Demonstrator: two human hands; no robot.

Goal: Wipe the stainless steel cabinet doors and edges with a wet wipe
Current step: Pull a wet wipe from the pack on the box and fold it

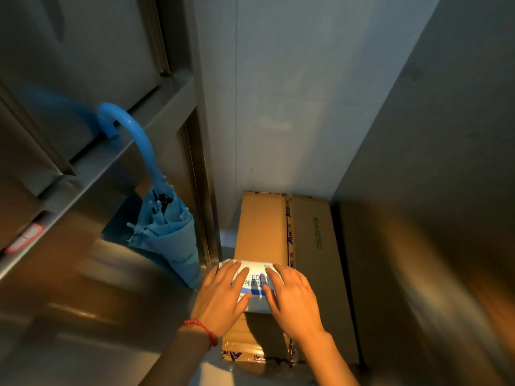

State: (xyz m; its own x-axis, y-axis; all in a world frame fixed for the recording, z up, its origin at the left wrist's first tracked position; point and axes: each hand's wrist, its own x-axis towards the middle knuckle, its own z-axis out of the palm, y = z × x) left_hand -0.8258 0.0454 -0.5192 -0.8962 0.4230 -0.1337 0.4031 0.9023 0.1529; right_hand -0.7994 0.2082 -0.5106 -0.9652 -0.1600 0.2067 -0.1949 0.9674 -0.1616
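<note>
Your left hand (pixel 221 295) and right hand (pixel 291 296) lie with fingers straight on the wet wipe pack (pixel 255 282), which sits on a cardboard box (pixel 264 227). The steel cabinet (pixel 92 162), motion-blurred, stands left, seemingly with a blue umbrella (pixel 164 227) hooked on it.

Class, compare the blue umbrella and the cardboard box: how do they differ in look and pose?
The umbrella is blue and folded; the cardboard box is brown and taped. The umbrella hangs upright by its hooked handle from the steel cabinet; the box lies flat. The box carries a wet wipe pack under both hands; the umbrella carries nothing.
</note>
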